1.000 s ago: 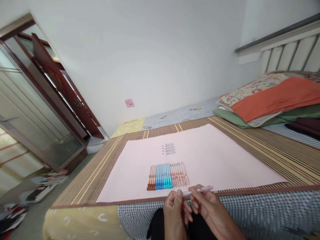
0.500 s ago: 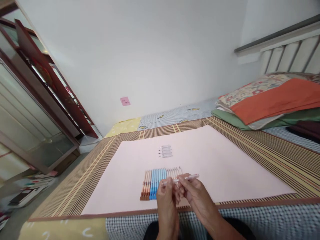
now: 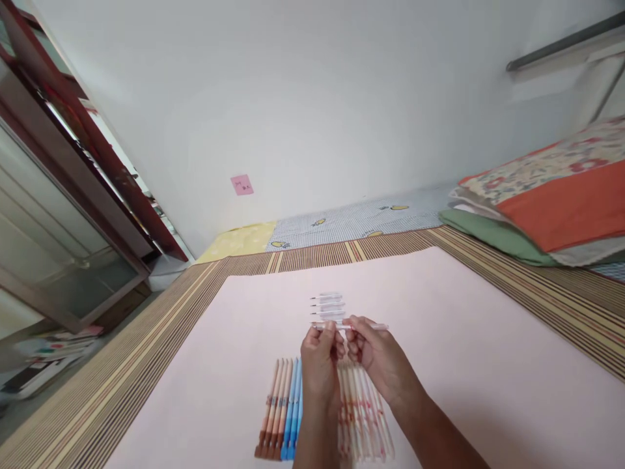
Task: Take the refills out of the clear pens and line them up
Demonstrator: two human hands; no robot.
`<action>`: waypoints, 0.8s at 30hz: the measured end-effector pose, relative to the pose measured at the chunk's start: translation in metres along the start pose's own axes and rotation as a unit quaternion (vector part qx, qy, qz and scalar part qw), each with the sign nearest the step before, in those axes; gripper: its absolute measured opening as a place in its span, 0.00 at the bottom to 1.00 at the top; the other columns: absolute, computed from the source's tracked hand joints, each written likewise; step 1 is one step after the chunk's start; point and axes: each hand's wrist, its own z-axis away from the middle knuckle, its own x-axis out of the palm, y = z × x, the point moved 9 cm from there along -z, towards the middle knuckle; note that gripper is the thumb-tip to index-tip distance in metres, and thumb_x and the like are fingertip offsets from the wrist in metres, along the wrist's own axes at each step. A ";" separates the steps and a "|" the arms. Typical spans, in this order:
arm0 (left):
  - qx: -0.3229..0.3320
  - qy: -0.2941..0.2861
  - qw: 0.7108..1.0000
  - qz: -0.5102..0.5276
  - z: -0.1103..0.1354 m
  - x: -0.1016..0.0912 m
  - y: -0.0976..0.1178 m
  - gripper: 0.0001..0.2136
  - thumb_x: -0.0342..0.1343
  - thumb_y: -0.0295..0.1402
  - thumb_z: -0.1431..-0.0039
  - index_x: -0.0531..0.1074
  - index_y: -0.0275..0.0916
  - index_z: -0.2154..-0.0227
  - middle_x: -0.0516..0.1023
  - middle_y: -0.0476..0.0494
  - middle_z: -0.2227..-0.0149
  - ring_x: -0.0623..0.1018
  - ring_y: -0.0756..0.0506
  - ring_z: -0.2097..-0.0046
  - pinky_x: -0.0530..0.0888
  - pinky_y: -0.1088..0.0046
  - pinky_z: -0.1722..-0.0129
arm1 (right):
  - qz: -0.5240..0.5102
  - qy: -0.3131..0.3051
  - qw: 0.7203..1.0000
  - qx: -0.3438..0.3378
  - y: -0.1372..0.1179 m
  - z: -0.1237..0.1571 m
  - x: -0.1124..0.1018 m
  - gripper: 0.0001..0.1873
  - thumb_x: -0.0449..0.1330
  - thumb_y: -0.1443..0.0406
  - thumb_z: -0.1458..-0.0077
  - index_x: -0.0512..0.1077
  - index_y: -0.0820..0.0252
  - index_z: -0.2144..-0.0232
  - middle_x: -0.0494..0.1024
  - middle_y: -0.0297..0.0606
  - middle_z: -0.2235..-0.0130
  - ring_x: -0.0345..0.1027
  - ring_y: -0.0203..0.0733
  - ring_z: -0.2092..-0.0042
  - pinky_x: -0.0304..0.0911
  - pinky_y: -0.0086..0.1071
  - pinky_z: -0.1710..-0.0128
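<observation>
Both my hands hold one thin pale pen point(image 3: 375, 326) level above a pink sheet point(image 3: 463, 365). My left hand point(image 3: 319, 361) pinches its left end and my right hand point(image 3: 375, 355) pinches its middle. Just beyond the fingertips lie three small clear caps or pen parts point(image 3: 328, 305) in a short stack on the sheet. Below my hands a row of pens lies side by side: orange ones point(image 3: 273, 417) on the left, blue ones point(image 3: 293, 407) in the middle, pale pink ones point(image 3: 364, 417) on the right, partly hidden by my forearms.
The pink sheet lies on a striped woven mat point(image 3: 537, 273) on a bed. Folded bedding with an orange cover point(image 3: 551, 202) is stacked at the right. A pink note point(image 3: 241, 185) is stuck on the white wall. A glass-door cabinet point(image 3: 58, 195) and books on the floor point(image 3: 43, 355) are at the left.
Both hands have carried the pen forward, from the near edge of the sheet to just short of the small clear parts. The camera has tipped closer over the sheet.
</observation>
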 end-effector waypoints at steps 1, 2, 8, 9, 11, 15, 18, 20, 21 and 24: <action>-0.006 0.008 1.000 -0.001 -0.003 -0.003 -0.004 0.19 0.70 0.43 0.53 0.69 0.35 0.75 0.72 0.51 0.79 0.66 0.55 0.79 0.62 0.79 0.77 | 0.012 0.001 1.000 -0.009 0.001 -0.002 -0.003 0.19 0.71 0.52 0.56 0.73 0.61 0.76 0.69 0.31 0.78 0.59 0.32 0.77 0.54 0.29 0.76; -0.012 0.019 1.000 0.001 -0.005 -0.006 -0.008 0.20 0.70 0.44 0.54 0.68 0.35 0.75 0.72 0.50 0.80 0.66 0.55 0.80 0.62 0.79 0.78 | 0.023 0.002 1.000 -0.016 0.002 -0.004 -0.005 0.19 0.72 0.53 0.56 0.72 0.61 0.77 0.70 0.31 0.78 0.59 0.32 0.77 0.54 0.29 0.76; -0.036 0.097 0.995 0.004 -0.012 -0.030 -0.023 0.25 0.69 0.52 0.56 0.66 0.36 0.79 0.67 0.53 0.85 0.63 0.55 0.84 0.57 0.80 0.83 | 0.051 0.030 0.998 -0.002 0.011 -0.007 -0.016 0.16 0.73 0.56 0.57 0.75 0.62 0.73 0.72 0.31 0.75 0.60 0.31 0.75 0.55 0.28 0.75; -0.034 0.100 0.994 0.008 -0.013 -0.033 -0.023 0.25 0.70 0.51 0.57 0.66 0.35 0.78 0.68 0.53 0.84 0.64 0.56 0.84 0.57 0.80 0.84 | 0.046 0.032 0.998 0.006 0.013 -0.007 -0.018 0.17 0.73 0.55 0.57 0.76 0.62 0.72 0.72 0.32 0.75 0.60 0.31 0.75 0.55 0.28 0.75; -0.030 0.104 0.994 0.018 -0.014 -0.040 -0.022 0.25 0.71 0.51 0.59 0.68 0.35 0.77 0.69 0.52 0.83 0.65 0.56 0.84 0.58 0.81 0.84 | 0.029 0.045 0.998 0.021 0.016 -0.007 -0.023 0.20 0.72 0.52 0.57 0.77 0.62 0.70 0.72 0.33 0.75 0.60 0.32 0.76 0.55 0.28 0.76; -0.029 0.127 0.991 0.024 -0.016 -0.053 -0.018 0.26 0.73 0.51 0.62 0.70 0.34 0.75 0.70 0.52 0.82 0.66 0.56 0.83 0.59 0.82 0.84 | -0.015 0.089 0.996 -0.002 0.013 -0.009 -0.038 0.20 0.69 0.51 0.55 0.79 0.63 0.70 0.71 0.35 0.76 0.60 0.34 0.76 0.58 0.30 0.76; -0.031 0.142 0.989 0.036 -0.016 -0.060 -0.014 0.27 0.74 0.51 0.64 0.71 0.32 0.75 0.68 0.53 0.83 0.66 0.56 0.83 0.59 0.83 0.85 | -0.043 0.118 0.991 -0.050 0.003 -0.011 -0.049 0.13 0.71 0.57 0.56 0.78 0.61 0.72 0.70 0.33 0.77 0.60 0.34 0.75 0.57 0.29 0.78; -0.043 0.149 0.987 0.053 -0.016 -0.061 -0.014 0.26 0.74 0.50 0.64 0.72 0.31 0.74 0.67 0.54 0.83 0.65 0.56 0.83 0.59 0.83 0.85 | -0.068 0.128 0.988 -0.060 0.001 -0.012 -0.054 0.12 0.72 0.61 0.59 0.75 0.60 0.74 0.70 0.32 0.76 0.59 0.33 0.75 0.57 0.27 0.78; -0.054 0.152 0.985 0.064 -0.015 -0.061 -0.015 0.25 0.74 0.48 0.62 0.73 0.31 0.73 0.67 0.54 0.82 0.65 0.56 0.83 0.59 0.84 0.85 | -0.079 0.128 0.987 -0.055 0.001 -0.013 -0.055 0.12 0.73 0.62 0.60 0.74 0.60 0.76 0.70 0.32 0.76 0.59 0.32 0.75 0.57 0.26 0.79; -0.087 0.160 0.978 0.103 -0.013 -0.058 -0.019 0.18 0.70 0.42 0.49 0.73 0.31 0.72 0.67 0.53 0.82 0.65 0.57 0.83 0.60 0.84 0.84 | -0.096 0.110 0.989 -0.029 0.008 -0.015 -0.054 0.15 0.74 0.62 0.60 0.72 0.60 0.77 0.71 0.32 0.76 0.59 0.30 0.76 0.58 0.24 0.79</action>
